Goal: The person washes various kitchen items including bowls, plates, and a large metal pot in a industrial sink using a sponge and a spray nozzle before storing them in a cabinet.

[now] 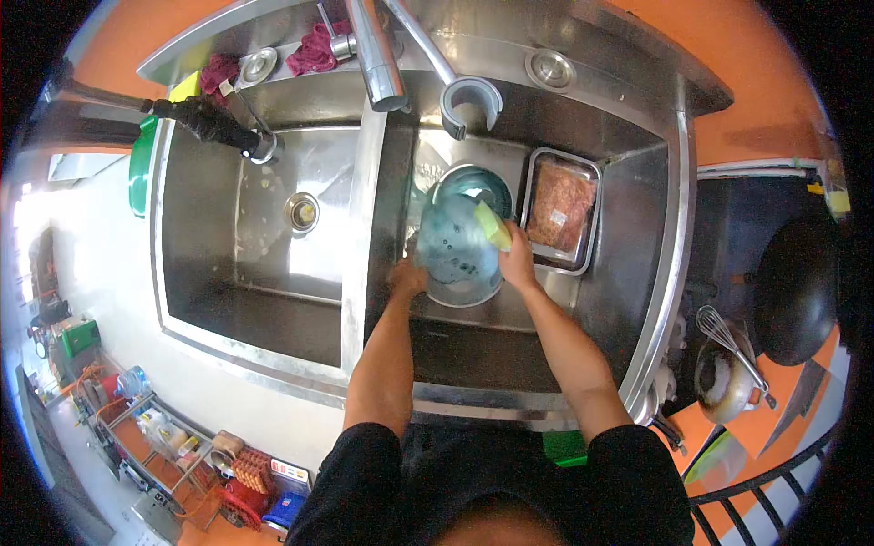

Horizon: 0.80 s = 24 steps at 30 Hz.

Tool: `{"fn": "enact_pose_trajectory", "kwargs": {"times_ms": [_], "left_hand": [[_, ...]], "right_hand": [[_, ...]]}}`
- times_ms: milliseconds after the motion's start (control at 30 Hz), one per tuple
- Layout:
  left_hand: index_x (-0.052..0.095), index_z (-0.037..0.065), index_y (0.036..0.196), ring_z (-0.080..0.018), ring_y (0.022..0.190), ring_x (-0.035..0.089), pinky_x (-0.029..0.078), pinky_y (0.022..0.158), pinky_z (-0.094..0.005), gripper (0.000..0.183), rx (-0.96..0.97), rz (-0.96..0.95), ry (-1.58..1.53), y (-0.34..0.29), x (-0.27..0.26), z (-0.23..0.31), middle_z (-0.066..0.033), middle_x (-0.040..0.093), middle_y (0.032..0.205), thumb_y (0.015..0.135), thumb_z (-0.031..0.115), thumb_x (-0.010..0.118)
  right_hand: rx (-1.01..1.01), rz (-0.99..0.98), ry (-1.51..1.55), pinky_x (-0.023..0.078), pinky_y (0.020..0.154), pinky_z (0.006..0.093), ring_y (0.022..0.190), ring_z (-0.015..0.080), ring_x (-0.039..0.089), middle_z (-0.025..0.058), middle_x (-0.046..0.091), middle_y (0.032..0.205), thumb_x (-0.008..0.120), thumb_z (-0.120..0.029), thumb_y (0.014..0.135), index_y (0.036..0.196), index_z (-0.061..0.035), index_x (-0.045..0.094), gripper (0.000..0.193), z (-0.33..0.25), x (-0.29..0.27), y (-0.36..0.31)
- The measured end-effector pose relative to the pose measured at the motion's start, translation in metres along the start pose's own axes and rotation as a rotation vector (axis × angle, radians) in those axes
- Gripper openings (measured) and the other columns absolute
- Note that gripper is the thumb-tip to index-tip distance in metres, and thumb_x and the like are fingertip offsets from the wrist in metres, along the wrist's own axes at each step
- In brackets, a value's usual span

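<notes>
In the right basin of a steel double sink, a round bowl [452, 250] with a bluish, glossy look and dark spots stands beneath my hands. Its inside is partly blurred. My left hand [407, 276] is at the bowl's left edge, its fingers closed against the rim and partly hidden. My right hand [517, 258] grips a yellow-green sponge [492, 227] over the bowl's right side. Just right of that hand, a rectangular metal tray [592, 211] holds a flat, reddish-brown block that looks like packed meat.
A steel faucet [378, 68] and a grey ring-shaped holder [471, 107] reach over the basin. The left basin [300, 173] has a drain and a black-handled sprayer [214, 126]. Maroon cloths [314, 50] lie on the back ledge. A whisk [728, 346] and dark wok [797, 291] are at right.
</notes>
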<state>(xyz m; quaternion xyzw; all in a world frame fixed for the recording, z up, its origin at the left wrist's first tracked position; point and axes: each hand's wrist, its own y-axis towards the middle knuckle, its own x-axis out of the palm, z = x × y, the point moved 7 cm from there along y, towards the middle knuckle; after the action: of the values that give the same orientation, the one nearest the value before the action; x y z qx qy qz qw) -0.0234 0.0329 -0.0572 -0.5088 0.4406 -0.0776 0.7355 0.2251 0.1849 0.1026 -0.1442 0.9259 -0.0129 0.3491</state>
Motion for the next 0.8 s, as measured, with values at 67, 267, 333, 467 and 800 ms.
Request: {"fn": "enact_pose_trajectory", "kwargs": {"times_ms": [67, 267, 333, 467, 800], "left_hand": [[0.056, 0.008, 0.119, -0.0380, 0.107, 0.057, 0.046, 0.091, -0.0444, 0.050, 0.108, 0.079, -0.036, -0.015, -0.001, 0.010, -0.0228, 0.057, 0.118, 0.072, 0.025, 0.059], [0.059, -0.004, 0.110, -0.0383, 0.097, 0.062, 0.049, 0.086, -0.0442, 0.047, 0.269, 0.048, -0.079, -0.041, -0.045, 0.049, -0.0233, 0.063, 0.106, 0.070, 0.021, 0.056], [0.060, -0.005, 0.107, -0.0378, 0.098, 0.062, 0.049, 0.086, -0.0430, 0.046, 0.207, 0.010, -0.132, -0.047, -0.061, 0.057, -0.0231, 0.064, 0.105, 0.070, 0.022, 0.056], [0.061, -0.007, 0.104, -0.0327, 0.088, 0.064, 0.051, 0.076, -0.0386, 0.041, 0.103, -0.099, -0.271, -0.050, -0.090, 0.053, -0.0212, 0.065, 0.099, 0.074, 0.020, 0.054], [0.062, -0.011, 0.093, -0.0197, 0.053, 0.066, 0.051, 0.041, -0.0280, 0.027, 0.202, -0.309, -0.506, -0.074, -0.122, 0.103, -0.0161, 0.067, 0.085, 0.088, 0.010, 0.045]], "right_hand": [[0.064, 0.044, 0.059, 0.043, 0.090, 0.0398, 0.105, 0.0355, 0.056, 0.0210, 0.058, 0.113, 0.060, -0.009, 0.081, 0.119, -0.0015, 0.051, 0.040, 0.018, -0.002, -0.006], [0.153, 0.103, 0.233, 0.046, 0.083, 0.0394, 0.096, 0.0325, 0.060, 0.0191, 0.063, 0.102, 0.063, -0.016, 0.083, 0.109, 0.0007, 0.058, 0.031, 0.069, 0.003, 0.027], [0.311, 0.056, 0.218, 0.046, 0.080, 0.0347, 0.091, 0.0241, 0.063, 0.0148, 0.067, 0.100, 0.063, -0.022, 0.085, 0.105, 0.0015, 0.062, 0.031, 0.086, 0.012, 0.040], [0.439, -0.119, 0.173, 0.046, 0.080, 0.0333, 0.090, 0.0245, 0.064, 0.0149, 0.067, 0.097, 0.063, -0.027, 0.084, 0.103, 0.0009, 0.064, 0.034, 0.082, 0.032, 0.056], [0.448, -0.221, 0.195, 0.047, 0.082, 0.0420, 0.092, 0.0345, 0.064, 0.0233, 0.065, 0.097, 0.062, -0.039, 0.079, 0.104, 0.0052, 0.063, 0.051, 0.087, 0.032, 0.063]]}}
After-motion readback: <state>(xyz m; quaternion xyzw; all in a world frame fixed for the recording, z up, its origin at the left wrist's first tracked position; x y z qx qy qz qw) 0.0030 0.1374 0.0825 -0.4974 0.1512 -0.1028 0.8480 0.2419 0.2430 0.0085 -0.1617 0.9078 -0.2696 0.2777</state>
